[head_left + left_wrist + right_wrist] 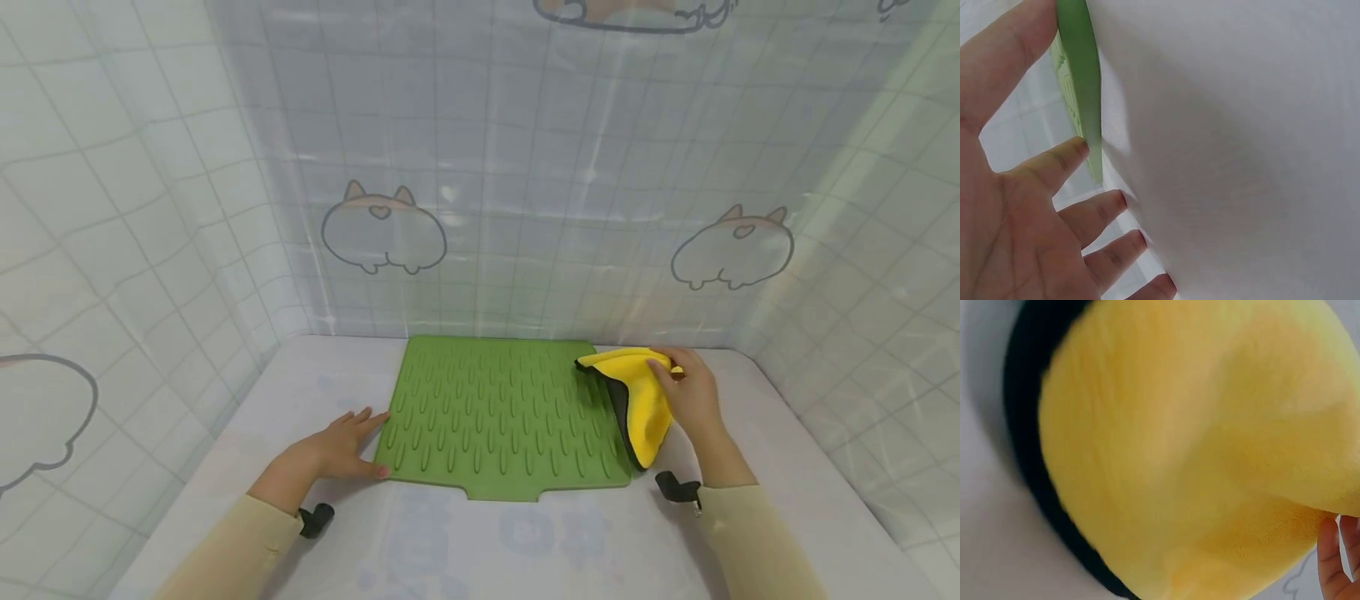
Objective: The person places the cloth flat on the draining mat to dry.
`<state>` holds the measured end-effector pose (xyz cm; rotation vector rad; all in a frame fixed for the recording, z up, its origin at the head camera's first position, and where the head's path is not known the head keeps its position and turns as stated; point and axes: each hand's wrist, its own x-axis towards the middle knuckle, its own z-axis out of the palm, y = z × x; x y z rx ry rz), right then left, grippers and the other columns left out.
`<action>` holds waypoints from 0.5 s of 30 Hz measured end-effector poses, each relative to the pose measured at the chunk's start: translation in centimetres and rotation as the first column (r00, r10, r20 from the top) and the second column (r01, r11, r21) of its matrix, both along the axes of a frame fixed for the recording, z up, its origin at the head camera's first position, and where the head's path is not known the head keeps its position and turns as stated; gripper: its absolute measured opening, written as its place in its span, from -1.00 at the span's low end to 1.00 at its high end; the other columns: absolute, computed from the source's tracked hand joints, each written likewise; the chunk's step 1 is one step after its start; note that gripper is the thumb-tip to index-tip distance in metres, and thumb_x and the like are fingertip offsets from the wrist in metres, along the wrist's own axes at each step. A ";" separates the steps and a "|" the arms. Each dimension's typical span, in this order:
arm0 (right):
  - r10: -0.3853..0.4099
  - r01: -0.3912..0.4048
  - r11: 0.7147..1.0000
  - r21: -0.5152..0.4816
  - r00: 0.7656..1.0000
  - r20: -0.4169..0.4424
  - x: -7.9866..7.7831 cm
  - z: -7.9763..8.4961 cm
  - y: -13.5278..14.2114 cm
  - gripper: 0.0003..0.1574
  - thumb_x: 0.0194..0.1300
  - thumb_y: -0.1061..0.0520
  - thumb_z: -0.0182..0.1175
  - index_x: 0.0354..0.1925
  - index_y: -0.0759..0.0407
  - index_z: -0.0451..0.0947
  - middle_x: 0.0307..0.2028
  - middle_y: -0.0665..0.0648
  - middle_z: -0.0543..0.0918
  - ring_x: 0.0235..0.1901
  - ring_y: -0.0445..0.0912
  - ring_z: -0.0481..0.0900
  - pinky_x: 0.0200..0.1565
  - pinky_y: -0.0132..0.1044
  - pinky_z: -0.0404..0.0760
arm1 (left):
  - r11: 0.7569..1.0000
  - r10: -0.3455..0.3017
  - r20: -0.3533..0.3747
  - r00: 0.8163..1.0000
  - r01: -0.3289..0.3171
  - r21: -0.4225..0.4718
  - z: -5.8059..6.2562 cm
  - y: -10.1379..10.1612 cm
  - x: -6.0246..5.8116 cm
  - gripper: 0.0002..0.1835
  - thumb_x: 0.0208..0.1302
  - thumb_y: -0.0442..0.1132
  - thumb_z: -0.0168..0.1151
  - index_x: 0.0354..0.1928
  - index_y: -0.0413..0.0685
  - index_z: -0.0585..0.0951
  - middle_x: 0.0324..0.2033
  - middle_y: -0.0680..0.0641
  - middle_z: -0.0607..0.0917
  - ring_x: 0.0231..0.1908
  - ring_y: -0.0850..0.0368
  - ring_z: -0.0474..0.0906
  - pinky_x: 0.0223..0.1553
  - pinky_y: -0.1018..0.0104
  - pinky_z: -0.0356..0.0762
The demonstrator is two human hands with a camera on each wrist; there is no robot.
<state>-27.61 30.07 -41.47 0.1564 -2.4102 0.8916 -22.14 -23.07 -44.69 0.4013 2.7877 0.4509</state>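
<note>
A green ridged mat [495, 417] with a small tab on its front edge lies flat on the white table. My left hand [341, 450] is at the mat's left edge, fingers spread; in the left wrist view the thumb and index fingertip touch the green mat's edge [1080, 69], the other fingertips resting on the table. My right hand [690, 396] pinches a yellow cloth with black trim [647, 400] by its upper part. The cloth hangs over the mat's right edge. In the right wrist view the yellow cloth [1197, 450] fills most of the picture, with fingertips [1330, 550] at lower right.
The white table [495, 550] has faint printing near its front. A plastic-like curtain with a grid and cartoon animals [384, 233] stands behind, and similar gridded sheets [142, 208] flank both sides. Black wrist mounts [317, 521] sit below each hand.
</note>
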 end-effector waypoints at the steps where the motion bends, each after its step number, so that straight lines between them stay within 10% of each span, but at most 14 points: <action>1: 0.013 -0.013 1.000 -0.003 1.000 -0.015 0.1 0.1 -0.2 -0.63 0.29 0.01 0.14 0.01 0.14 0.55 -0.16 0.13 0.51 -0.20 -0.02 0.46 -0.18 -0.06 0.56 | 1.000 -0.001 -0.002 1.000 0.001 0.000 0.0 0.0 0.0 0.09 -0.14 0.39 0.25 0.40 0.02 0.13 0.36 -0.30 0.06 0.31 -0.41 -0.10 0.13 -0.40 0.01; 15: 0.145 -0.149 0.989 -0.014 0.979 -0.146 -0.3 1.0 -3.8 -0.66 0.22 0.07 0.21 -0.04 0.14 0.60 -0.21 0.10 0.55 -0.27 -0.08 0.48 -0.26 -0.21 0.57 | 1.000 0.001 -0.010 1.000 -0.001 0.016 0.1 0.1 0.1 0.08 -0.13 0.37 0.27 0.39 -0.01 0.15 0.35 -0.33 0.08 0.29 -0.44 -0.07 0.12 -0.40 0.03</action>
